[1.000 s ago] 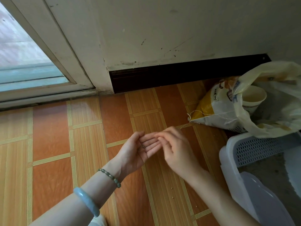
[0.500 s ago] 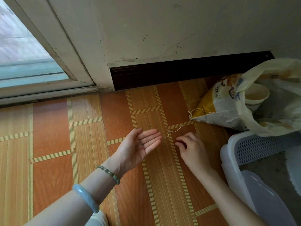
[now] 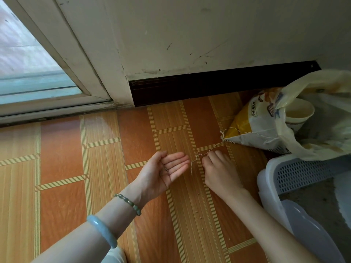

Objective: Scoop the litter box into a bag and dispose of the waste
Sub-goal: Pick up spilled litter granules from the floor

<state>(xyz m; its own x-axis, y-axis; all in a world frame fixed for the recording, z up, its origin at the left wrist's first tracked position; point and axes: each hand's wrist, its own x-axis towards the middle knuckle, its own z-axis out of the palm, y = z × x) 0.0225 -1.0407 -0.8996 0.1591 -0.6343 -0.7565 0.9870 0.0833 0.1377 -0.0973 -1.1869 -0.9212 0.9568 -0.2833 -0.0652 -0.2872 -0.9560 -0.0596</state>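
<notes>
While your left forearm reaches in from the bottom edge, a pale bangle [image 3: 102, 230] and a green bead bracelet [image 3: 129, 203] sit on it, and a few small grains [image 3: 201, 218] lie on the floor tiles [image 3: 57, 186] between your arms. Your left hand [image 3: 167, 168] lies palm up, fingers straight and close together, with dark specks in the palm. Your right hand [image 3: 221, 171] has left that palm, where it touched a second ago; now it sits knuckles up just beside it, much as half a second back. Its fingers curl under with the tips hidden, so I cannot tell whether they pinch anything. A thin thread [image 3: 191, 167] runs from the sack's corner past your index finger and dangles between your hands.

At lower right, the litter box [image 3: 269, 186] is cut off by the frame, with grey litter [image 3: 319, 205] inside. A lavender curved piece [image 3: 307, 236] in its near corner is too cropped to name. Beyond, the cream plastic bag [image 3: 322, 145] drapes onto the far rim, half covering a yellow-and-white sack [image 3: 252, 126] and a paper cup [image 3: 298, 112]. Farthest back are the dark skirting board [image 3: 209, 84], the scuffed wall [image 3: 190, 35] and the door glass [image 3: 28, 54].
</notes>
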